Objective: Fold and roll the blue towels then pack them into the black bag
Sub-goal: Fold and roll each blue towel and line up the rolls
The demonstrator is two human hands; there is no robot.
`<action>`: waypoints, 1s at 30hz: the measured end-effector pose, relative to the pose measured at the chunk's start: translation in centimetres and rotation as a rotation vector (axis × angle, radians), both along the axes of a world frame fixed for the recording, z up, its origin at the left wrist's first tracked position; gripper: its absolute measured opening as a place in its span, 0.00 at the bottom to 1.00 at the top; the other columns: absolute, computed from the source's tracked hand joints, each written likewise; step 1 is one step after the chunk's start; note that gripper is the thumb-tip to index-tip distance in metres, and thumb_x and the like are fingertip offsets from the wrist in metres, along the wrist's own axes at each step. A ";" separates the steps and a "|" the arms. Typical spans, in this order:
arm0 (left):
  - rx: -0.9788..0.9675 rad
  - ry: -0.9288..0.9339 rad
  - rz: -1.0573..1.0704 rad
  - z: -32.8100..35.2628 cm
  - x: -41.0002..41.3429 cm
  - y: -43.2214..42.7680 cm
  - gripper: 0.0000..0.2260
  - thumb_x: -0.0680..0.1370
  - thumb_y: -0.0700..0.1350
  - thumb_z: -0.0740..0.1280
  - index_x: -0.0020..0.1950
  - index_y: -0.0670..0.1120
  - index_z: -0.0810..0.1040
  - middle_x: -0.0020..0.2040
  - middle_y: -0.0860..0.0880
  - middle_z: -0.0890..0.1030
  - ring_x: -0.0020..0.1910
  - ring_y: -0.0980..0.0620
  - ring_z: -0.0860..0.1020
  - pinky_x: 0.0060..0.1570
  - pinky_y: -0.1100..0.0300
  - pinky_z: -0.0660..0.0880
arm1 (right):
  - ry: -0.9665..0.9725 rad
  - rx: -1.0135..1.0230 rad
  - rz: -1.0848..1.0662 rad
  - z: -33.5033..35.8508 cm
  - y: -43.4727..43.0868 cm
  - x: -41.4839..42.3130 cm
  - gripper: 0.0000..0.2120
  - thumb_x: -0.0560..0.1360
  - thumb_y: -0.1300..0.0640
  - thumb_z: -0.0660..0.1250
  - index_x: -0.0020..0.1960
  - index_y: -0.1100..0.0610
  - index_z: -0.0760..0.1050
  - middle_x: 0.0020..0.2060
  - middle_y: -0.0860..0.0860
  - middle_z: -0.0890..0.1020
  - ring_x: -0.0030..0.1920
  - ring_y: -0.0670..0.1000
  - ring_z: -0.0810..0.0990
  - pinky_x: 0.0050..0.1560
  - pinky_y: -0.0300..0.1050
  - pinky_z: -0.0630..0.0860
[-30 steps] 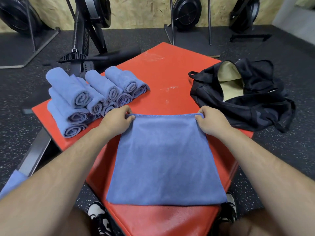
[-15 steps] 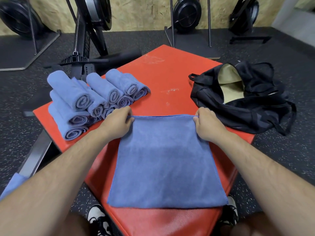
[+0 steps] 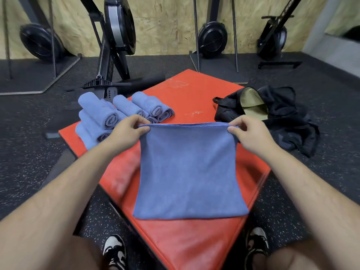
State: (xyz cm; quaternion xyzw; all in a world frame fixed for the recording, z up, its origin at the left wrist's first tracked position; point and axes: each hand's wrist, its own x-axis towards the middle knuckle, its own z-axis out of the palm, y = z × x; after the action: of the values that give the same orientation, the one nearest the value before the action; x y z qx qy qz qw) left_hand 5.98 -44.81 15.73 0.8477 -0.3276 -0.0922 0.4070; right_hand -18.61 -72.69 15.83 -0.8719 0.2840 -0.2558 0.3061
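A folded blue towel hangs in front of me, its lower edge resting on the red mat. My left hand pinches its upper left corner and my right hand pinches its upper right corner, holding the top edge taut and lifted. Several rolled blue towels lie piled on the mat's far left. The black bag sits at the mat's right edge, open, with a tan lining showing.
Rowing machines stand on the dark speckled floor by the chipboard wall behind the mat. My shoes and knees are at the mat's near edge.
Both hands have lifted the towel's far edge up off the mat and toward me; the towel now hangs instead of lying flat.
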 end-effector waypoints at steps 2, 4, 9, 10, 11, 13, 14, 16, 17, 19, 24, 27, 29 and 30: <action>-0.034 -0.028 -0.007 1.6 -1.3 0.7 0.03 0.78 0.45 0.70 0.49 0.53 0.81 0.42 0.57 0.83 0.40 0.61 0.80 0.45 0.60 0.76 | -0.036 0.005 0.007 1.1 0.8 -1.2 0.01 0.76 0.56 0.72 0.47 0.52 0.81 0.39 0.45 0.82 0.38 0.43 0.77 0.38 0.33 0.70; -0.073 -0.047 0.006 3.2 -2.6 1.4 0.02 0.79 0.44 0.69 0.48 0.51 0.81 0.42 0.53 0.83 0.37 0.59 0.78 0.37 0.69 0.74 | -0.094 0.021 0.027 2.3 1.4 -2.4 0.04 0.75 0.58 0.73 0.49 0.52 0.80 0.39 0.44 0.81 0.36 0.39 0.77 0.39 0.32 0.70; -0.064 -0.173 0.007 7.3 -4.0 2.8 0.04 0.80 0.46 0.69 0.50 0.47 0.82 0.45 0.53 0.82 0.44 0.54 0.78 0.40 0.73 0.70 | -0.131 -0.070 0.040 6.3 2.4 -4.2 0.12 0.75 0.59 0.73 0.57 0.51 0.78 0.40 0.45 0.79 0.40 0.39 0.76 0.47 0.35 0.71; -0.075 -0.190 0.019 8.2 -4.0 3.0 0.04 0.79 0.47 0.69 0.49 0.48 0.81 0.44 0.52 0.82 0.45 0.52 0.78 0.44 0.67 0.73 | -0.152 -0.067 0.037 7.3 2.5 -4.3 0.13 0.75 0.59 0.73 0.57 0.50 0.76 0.41 0.47 0.80 0.40 0.41 0.77 0.48 0.37 0.72; -0.092 -0.197 0.032 9.3 -4.1 3.2 0.03 0.79 0.48 0.70 0.47 0.50 0.80 0.44 0.51 0.82 0.45 0.51 0.79 0.46 0.60 0.74 | -0.172 -0.060 0.036 8.4 2.6 -4.5 0.12 0.75 0.58 0.73 0.57 0.49 0.76 0.41 0.48 0.80 0.41 0.43 0.77 0.47 0.37 0.72; -0.130 -0.184 0.036 11.3 -4.4 3.7 0.03 0.77 0.47 0.72 0.44 0.51 0.80 0.41 0.51 0.82 0.43 0.50 0.79 0.47 0.52 0.76 | -0.182 -0.073 0.036 10.5 2.9 -4.7 0.09 0.75 0.58 0.73 0.54 0.50 0.79 0.41 0.49 0.82 0.39 0.44 0.77 0.44 0.36 0.71; -0.153 -0.183 0.029 12.2 -4.5 3.9 0.03 0.76 0.45 0.73 0.43 0.51 0.81 0.40 0.51 0.82 0.42 0.50 0.79 0.47 0.51 0.76 | -0.178 -0.088 0.040 11.5 3.0 -4.8 0.08 0.75 0.58 0.73 0.53 0.50 0.81 0.41 0.49 0.83 0.39 0.44 0.77 0.43 0.37 0.71; -0.170 -0.185 0.018 14.1 -5.3 4.6 0.05 0.75 0.41 0.74 0.42 0.50 0.81 0.38 0.48 0.82 0.38 0.50 0.78 0.45 0.51 0.77 | -0.155 -0.127 0.054 13.4 3.5 -5.3 0.05 0.75 0.59 0.72 0.48 0.50 0.83 0.40 0.48 0.84 0.39 0.45 0.79 0.41 0.37 0.72; -0.170 -0.184 0.013 15.0 -5.8 5.1 0.04 0.75 0.41 0.74 0.43 0.49 0.82 0.38 0.46 0.82 0.37 0.51 0.78 0.45 0.51 0.77 | -0.139 -0.147 0.063 14.3 3.9 -5.8 0.04 0.75 0.59 0.72 0.46 0.51 0.83 0.40 0.48 0.85 0.39 0.46 0.80 0.40 0.36 0.72; -0.174 -0.184 0.005 16.2 -6.3 6.3 0.03 0.75 0.42 0.75 0.44 0.48 0.83 0.37 0.45 0.82 0.34 0.53 0.77 0.42 0.53 0.76 | -0.116 -0.179 0.090 15.7 4.6 -6.9 0.04 0.76 0.59 0.71 0.45 0.52 0.83 0.38 0.47 0.84 0.39 0.46 0.80 0.39 0.33 0.72; -0.174 -0.185 -0.043 18.8 -7.6 9.4 0.03 0.76 0.49 0.75 0.44 0.51 0.85 0.40 0.45 0.84 0.36 0.50 0.76 0.42 0.50 0.76 | -0.100 -0.234 0.151 18.3 6.3 -10.0 0.06 0.77 0.58 0.71 0.43 0.50 0.81 0.29 0.39 0.79 0.32 0.36 0.75 0.35 0.28 0.67; -0.220 -0.163 -0.049 20.1 -8.5 10.0 0.04 0.77 0.48 0.74 0.45 0.49 0.85 0.36 0.51 0.83 0.34 0.56 0.76 0.40 0.55 0.74 | -0.134 -0.252 0.158 19.8 7.3 -11.4 0.05 0.78 0.57 0.71 0.43 0.52 0.81 0.32 0.42 0.80 0.32 0.35 0.75 0.36 0.27 0.67; -0.254 -0.144 -0.054 20.7 -9.1 9.9 0.03 0.77 0.46 0.74 0.45 0.47 0.84 0.33 0.53 0.82 0.31 0.58 0.76 0.37 0.60 0.74 | -0.145 -0.241 0.165 20.6 7.6 -11.8 0.05 0.77 0.56 0.71 0.42 0.52 0.82 0.32 0.43 0.80 0.30 0.37 0.74 0.35 0.28 0.68; -0.250 -0.152 -0.049 20.9 -9.3 9.8 0.03 0.77 0.45 0.74 0.45 0.47 0.84 0.33 0.51 0.82 0.30 0.57 0.76 0.36 0.60 0.74 | -0.145 -0.232 0.172 20.8 7.7 -11.8 0.05 0.77 0.56 0.72 0.42 0.52 0.82 0.32 0.45 0.80 0.30 0.38 0.74 0.35 0.29 0.68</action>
State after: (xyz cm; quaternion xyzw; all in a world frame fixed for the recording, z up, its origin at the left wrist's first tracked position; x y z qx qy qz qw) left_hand -3.30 -35.01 36.61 0.7867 -0.3868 0.0037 0.4811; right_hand -30.45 -65.00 36.64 -0.9016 0.1540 -0.3221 0.2441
